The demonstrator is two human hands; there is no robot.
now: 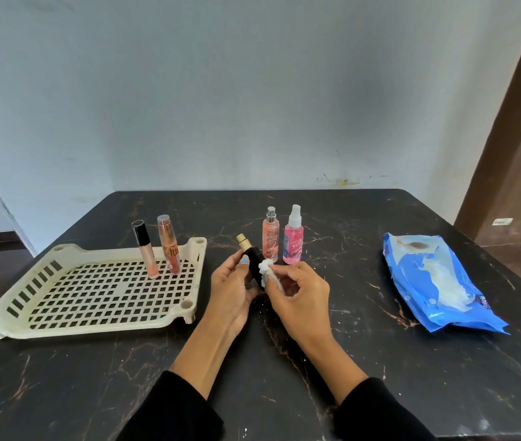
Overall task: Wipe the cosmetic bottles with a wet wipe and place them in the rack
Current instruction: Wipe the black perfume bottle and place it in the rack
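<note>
Above a dark marbled tabletop (380, 361), the left hand (232, 291) grips a black gold-capped bottle (251, 261) while right-hand fingers (288, 281) pinch a crumpled wet wipe (266, 266) against it. Left, two lip-gloss tubes (146, 249) stand in the cream rack (94, 297); just beyond the hands stand two pink spray bottles (292, 238); right lies a blue wipes pack (437, 281).

left hand (232, 281) fingers curled gripping, right hand (297, 294) pinching

Worktop (380, 361): dark marble-look surface, veined, smooth with slight sheen. Rack (94, 326): cream plastic, matt, perforated. Wipe pack (412, 281): blue glossy plastic film, crinkled. Black bottle (254, 262): dark body, metallic gold cap. Two spray bottles (293, 241): clear plastic, glossy.
</note>
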